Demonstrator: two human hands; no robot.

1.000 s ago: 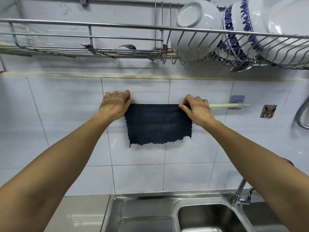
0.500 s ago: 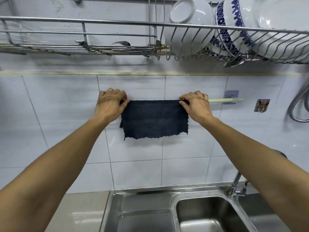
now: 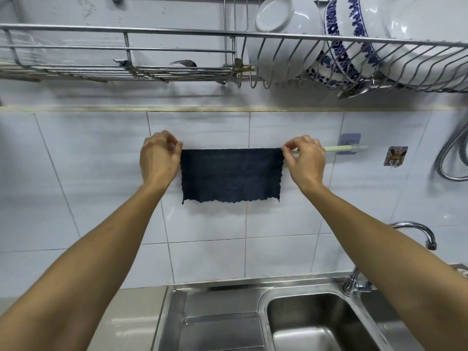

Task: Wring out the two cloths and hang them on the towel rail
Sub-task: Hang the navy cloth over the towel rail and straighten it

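Note:
A dark blue cloth (image 3: 231,174) hangs flat over the pale green towel rail (image 3: 344,148) on the tiled wall, its wavy hem level at the bottom. My left hand (image 3: 159,158) pinches the cloth's top left corner. My right hand (image 3: 305,159) pinches the top right corner, fingertips on the fold at the rail. Only the rail's right end shows, running into a blue wall mount (image 3: 350,142); the rest is hidden by the cloth and my hands. No second cloth is in view.
A steel dish rack (image 3: 177,50) with white and blue-patterned bowls (image 3: 347,39) runs overhead. Below is a steel sink (image 3: 314,323) with a draining section on its left, a tap (image 3: 415,231) at right, a wall hook (image 3: 395,155) and a shower hose (image 3: 453,158).
My hands have drawn the cloth's top corners apart, so it now hangs wider and straighter on the rail. Both hands went from resting over the rail to pinching the corners.

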